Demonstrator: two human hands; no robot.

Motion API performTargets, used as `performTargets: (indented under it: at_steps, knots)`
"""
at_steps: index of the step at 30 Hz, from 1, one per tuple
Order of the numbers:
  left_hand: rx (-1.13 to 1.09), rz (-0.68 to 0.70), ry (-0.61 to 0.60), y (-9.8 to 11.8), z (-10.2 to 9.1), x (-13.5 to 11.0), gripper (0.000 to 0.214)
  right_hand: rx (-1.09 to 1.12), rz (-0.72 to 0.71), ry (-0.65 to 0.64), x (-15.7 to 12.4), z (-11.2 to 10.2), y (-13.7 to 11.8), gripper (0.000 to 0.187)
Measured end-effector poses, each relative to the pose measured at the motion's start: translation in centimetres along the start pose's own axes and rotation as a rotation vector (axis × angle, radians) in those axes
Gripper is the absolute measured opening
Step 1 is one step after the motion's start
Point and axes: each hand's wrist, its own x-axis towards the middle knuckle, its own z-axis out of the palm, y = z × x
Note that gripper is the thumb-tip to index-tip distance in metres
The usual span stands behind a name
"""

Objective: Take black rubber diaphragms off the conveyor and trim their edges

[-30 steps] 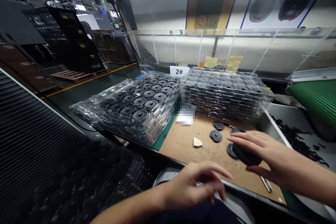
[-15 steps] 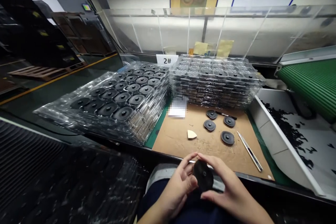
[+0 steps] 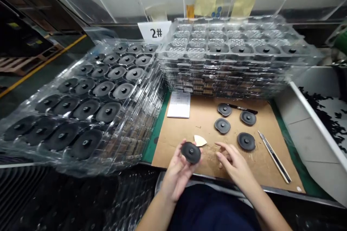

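My left hand (image 3: 176, 173) is shut on a round black rubber disc (image 3: 191, 152) with a small central stud, held up just over the near edge of the cardboard work mat (image 3: 173, 155). My right hand (image 3: 234, 162) hovers low over the mat with its fingers loosely apart, holding nothing. A cream wedge-shaped sponge (image 3: 200, 140) lies just beyond my left hand. Four similar black discs lie on the mat, the nearest (image 3: 246, 141) to the right of my right hand.
Stacks of clear plastic trays (image 3: 108, 94) (image 3: 230, 57) holding black discs fill the far side and left. A paper sheet (image 3: 179, 104), a marker pen (image 3: 242, 109) and a long craft knife (image 3: 275, 160) lie on the mat. A white bin (image 3: 317, 140) with black scraps stands at right.
My right hand has come off the disc and moved right over the mat. The left hand alone now holds it. The view has tilted further down.
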Motion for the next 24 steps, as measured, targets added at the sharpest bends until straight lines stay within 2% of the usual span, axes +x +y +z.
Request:
performTargets:
  at_steps: [3,6,9,12,14,16,19,22,24]
  knots:
    - [-0.035,0.119,0.127,1.5,-1.4,1.8,0.059,-0.086,0.001,-0.052,3.0,3.5,0.3,0.038]
    - [-0.058,0.170,0.199,2.4,-2.2,3.2,0.061,-0.115,-0.081,-0.121,4.4,6.9,-0.3,0.032]
    - [-0.069,0.197,0.230,2.6,-2.6,4.6,0.059,-0.070,-0.209,-0.248,4.4,8.2,-1.0,0.025]
    - [-0.058,0.227,0.226,2.2,-3.0,5.9,0.055,-0.016,-0.281,-0.363,3.7,7.2,-1.2,0.023]
    - [-0.025,0.241,0.224,1.8,-3.4,6.7,0.053,0.058,-0.229,-0.374,3.7,5.7,-1.2,0.021]
    - [0.012,0.244,0.221,1.3,-3.7,7.2,0.051,0.149,-0.092,-0.302,4.5,4.1,-1.1,0.019]
    - [0.040,0.246,0.212,1.0,-3.8,7.5,0.052,0.213,0.085,-0.147,7.4,2.7,-1.4,0.017]
    - [0.056,0.260,0.226,0.9,-3.9,7.4,0.051,0.177,0.060,-0.092,10.0,3.3,-2.3,0.018]
    - [0.052,0.265,0.238,0.9,-3.9,7.3,0.048,0.144,-0.014,-0.116,10.3,4.2,-3.2,0.018]
